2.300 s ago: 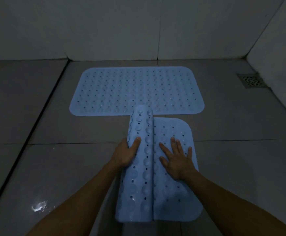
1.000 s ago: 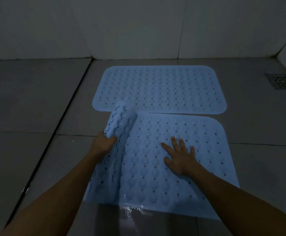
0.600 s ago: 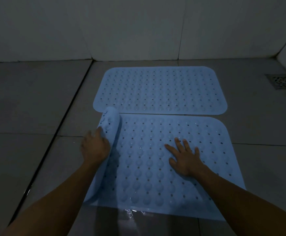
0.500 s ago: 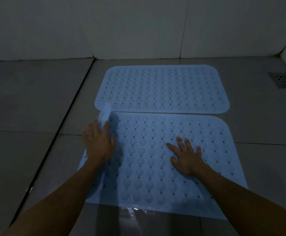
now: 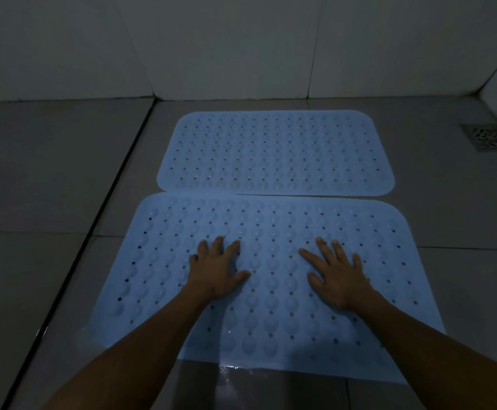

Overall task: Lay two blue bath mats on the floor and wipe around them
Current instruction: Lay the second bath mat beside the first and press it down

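Note:
Two light blue bath mats with rows of bumps and small holes lie flat on the grey tiled floor. The far mat (image 5: 275, 152) sits near the back wall. The near mat (image 5: 270, 220) lies just in front of it, its far edge touching or slightly overlapping the far mat's near edge. My left hand (image 5: 216, 270) rests palm down on the near mat's left half, fingers spread. My right hand (image 5: 337, 276) presses flat on its right half, fingers spread too. Neither hand holds anything.
A square metal floor drain (image 5: 491, 137) sits at the far right by the wall. A dark grout line (image 5: 93, 226) runs diagonally down the floor on the left. Water glistens on the tile (image 5: 235, 371) at the near mat's front edge. White tiled walls close the back.
My left hand unrolled the near mat's curled left part to the left, let it go and now lies flat on the mat. The near mat is fully spread out. My right hand stayed pressed down.

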